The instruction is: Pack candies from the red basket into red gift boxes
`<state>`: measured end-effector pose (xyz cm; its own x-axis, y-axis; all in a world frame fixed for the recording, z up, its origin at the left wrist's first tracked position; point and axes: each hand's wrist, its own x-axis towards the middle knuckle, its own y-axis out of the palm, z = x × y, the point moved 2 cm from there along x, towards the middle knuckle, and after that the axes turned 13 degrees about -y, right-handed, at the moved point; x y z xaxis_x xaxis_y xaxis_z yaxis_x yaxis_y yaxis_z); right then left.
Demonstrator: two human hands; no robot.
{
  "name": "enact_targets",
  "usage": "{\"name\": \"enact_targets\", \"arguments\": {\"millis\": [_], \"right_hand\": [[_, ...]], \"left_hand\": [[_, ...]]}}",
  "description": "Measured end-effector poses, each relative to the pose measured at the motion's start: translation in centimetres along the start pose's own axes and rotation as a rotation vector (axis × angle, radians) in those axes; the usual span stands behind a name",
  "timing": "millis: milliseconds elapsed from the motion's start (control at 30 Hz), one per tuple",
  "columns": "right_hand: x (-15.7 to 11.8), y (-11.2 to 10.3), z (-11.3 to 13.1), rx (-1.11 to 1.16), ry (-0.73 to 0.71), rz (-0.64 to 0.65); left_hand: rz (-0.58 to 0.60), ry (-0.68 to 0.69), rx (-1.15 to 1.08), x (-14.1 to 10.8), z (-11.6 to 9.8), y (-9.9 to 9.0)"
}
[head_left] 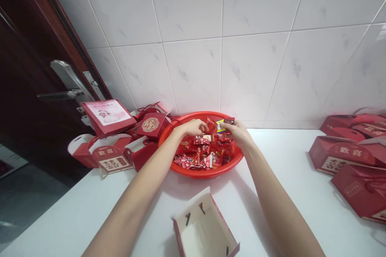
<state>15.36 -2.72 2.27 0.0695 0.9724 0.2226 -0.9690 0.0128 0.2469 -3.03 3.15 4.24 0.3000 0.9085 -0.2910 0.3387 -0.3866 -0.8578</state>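
Observation:
A red plastic basket (199, 174) full of wrapped candies (200, 154) stands against the tiled wall. My left hand (194, 127) is over the basket's far left part, its fingers curled down at the candies; what they hold, if anything, I cannot make out. At the far right rim, my right hand (239, 132) pinches a small wrapped candy (221, 125) with a yellow and blue label. In front of the basket, nearer to me, an open box (205, 225) shows its pale inside with a few dark slots or tabs.
Several red gift boxes (113, 154) are piled left of the basket, one with a pink-and-white lid (107, 113). More closed red boxes (340, 152) stand at the right. A dark door with a metal handle (68, 94) is beyond the white table's (78, 209) left edge.

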Motion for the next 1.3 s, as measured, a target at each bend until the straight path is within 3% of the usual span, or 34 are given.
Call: {"name": "enact_targets", "arguments": {"millis": [33, 100, 200, 333, 467, 600, 867, 1067, 1300], "right_hand": [[0.0, 0.0, 0.0, -0.002, -0.004, 0.000], [0.0, 0.0, 0.0, -0.005, -0.013, 0.002], [0.1, -0.1, -0.1, -0.008, -0.018, 0.005], [0.1, -0.1, 0.0, 0.001, -0.035, 0.007], [-0.1, 0.0, 0.1, 0.008, -0.030, 0.012], [-0.4, 0.0, 0.4, 0.021, -0.050, 0.030], [-0.5, 0.1, 0.4, 0.046, -0.071, 0.046], [-0.5, 0.3, 0.6, 0.067, -0.104, 0.055], [-1.0, 0.7, 0.8, 0.074, -0.143, 0.078]], "left_hand": [[0.007, 0.035, 0.010, -0.2, -0.4, 0.0], [0.135, 0.080, 0.064, -1.0, -1.2, 0.5], [0.326, -0.022, 0.307, -2.4, -2.0, 1.7], [0.331, -0.191, 0.452, -3.9, -2.1, 2.9], [0.395, -0.188, 0.463, -4.4, -1.5, 3.8], [0.345, -0.061, 0.509, -4.1, -1.0, 4.3], [0.284, 0.027, 0.591, -5.3, -2.1, 5.0], [0.284, 0.002, 0.566, -6.7, -2.5, 4.6], [0.213, 0.017, 0.560, -5.8, -2.4, 5.6]]}}
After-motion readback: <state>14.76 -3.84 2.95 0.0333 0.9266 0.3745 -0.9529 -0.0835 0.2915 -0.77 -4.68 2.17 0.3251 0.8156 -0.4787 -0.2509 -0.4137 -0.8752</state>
